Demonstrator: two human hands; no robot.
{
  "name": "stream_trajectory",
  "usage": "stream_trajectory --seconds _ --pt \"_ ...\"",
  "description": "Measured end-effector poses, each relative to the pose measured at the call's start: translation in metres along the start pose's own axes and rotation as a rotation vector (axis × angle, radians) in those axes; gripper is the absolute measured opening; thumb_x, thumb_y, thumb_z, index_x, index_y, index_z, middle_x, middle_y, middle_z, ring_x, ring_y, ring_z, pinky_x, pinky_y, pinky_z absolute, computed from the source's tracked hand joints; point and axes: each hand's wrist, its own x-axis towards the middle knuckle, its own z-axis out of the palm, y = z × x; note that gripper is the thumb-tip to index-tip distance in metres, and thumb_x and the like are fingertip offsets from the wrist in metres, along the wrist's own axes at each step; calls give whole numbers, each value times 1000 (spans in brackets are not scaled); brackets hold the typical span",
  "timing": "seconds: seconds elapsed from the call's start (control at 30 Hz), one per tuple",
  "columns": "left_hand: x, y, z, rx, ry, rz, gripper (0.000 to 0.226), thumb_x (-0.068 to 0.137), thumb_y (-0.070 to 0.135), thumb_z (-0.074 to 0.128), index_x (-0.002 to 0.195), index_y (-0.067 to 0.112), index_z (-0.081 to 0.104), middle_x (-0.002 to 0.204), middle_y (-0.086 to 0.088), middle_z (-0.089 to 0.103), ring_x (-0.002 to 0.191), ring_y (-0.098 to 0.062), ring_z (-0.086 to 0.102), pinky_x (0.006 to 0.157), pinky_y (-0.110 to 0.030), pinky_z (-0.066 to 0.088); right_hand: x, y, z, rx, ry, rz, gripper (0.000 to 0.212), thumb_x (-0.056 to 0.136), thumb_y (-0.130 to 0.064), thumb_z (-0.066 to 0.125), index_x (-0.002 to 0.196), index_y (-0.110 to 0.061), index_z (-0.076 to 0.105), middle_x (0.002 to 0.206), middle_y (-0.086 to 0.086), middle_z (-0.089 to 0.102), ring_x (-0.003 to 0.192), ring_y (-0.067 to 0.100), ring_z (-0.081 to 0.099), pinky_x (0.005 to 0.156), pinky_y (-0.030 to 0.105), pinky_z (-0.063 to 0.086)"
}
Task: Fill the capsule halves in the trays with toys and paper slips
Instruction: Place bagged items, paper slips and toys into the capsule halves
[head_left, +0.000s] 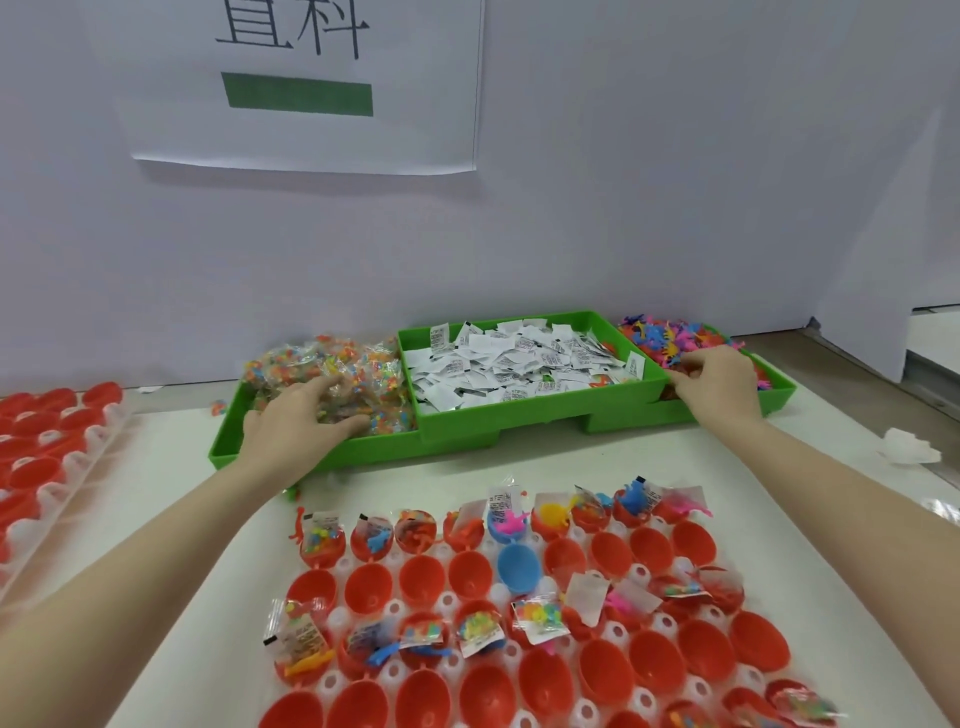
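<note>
A clear tray (498, 592) of red capsule halves (649, 551) lies in front of me; one half is blue (518, 566). Several halves in the far row and the third row hold toys and paper slips; others are bare. Three green bins stand behind it. My left hand (301, 415) rests on the clear bead packets (363, 364) in the left bin, fingers curled into the pile. My right hand (719, 382) reaches into the right bin of colourful rubber toys (670, 335), fingertips buried among them. The middle bin (457, 431) holds white paper slips (519, 364).
A second tray of red capsule halves (47, 441) lies at the far left. A crumpled white tissue (909, 449) sits at the right. A white wall with a paper sign (306, 83) rises right behind the bins. The table's right edge runs past the tissue.
</note>
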Motion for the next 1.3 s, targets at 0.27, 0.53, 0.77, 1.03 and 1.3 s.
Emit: stream_trajectory --seconds 0.27,0.53,0.77,1.03,1.3 --pt "0 5 6 -158 7 -33 47 86 33 62 127 16 48 91 -2 60 90 -24 57 84 -40 48 1 7 -11 143 187 75 23 86 -9 61 105 1 67 102 22 65 90 32 58 77 29 38" --pt "-2 9 9 23 30 -52 28 90 45 48 90 18 52 103 -5 51 102 -25 48 86 -38 40 -3 -48 -13 335 239 -12 16 92 -1 42 95 -1 58 91 11 64 70 19 52 62 29 39" --pt "-1 13 1 -496 414 -337 35 98 30 41 81 3 54 84 -12 56 84 -29 51 68 -35 39 -14 -101 -4 46 -493 -264 20 86 -23 58 96 -9 68 89 -1 63 58 4 46 59 23 40" --pt "-16 15 -8 -759 542 -423 24 96 17 46 74 21 37 100 -16 59 72 -25 62 61 -30 42 -23 -126 13 -37 -565 -77 54 66 -45 78 100 -4 70 115 11 65 110 28 58 92 39 49" --pt "-36 27 -14 -804 455 -190 11 100 16 34 102 15 45 98 -14 60 37 1 54 44 -8 41 -25 -126 4 148 -474 -17 23 71 -31 78 66 -13 65 107 4 67 101 21 60 84 35 50"
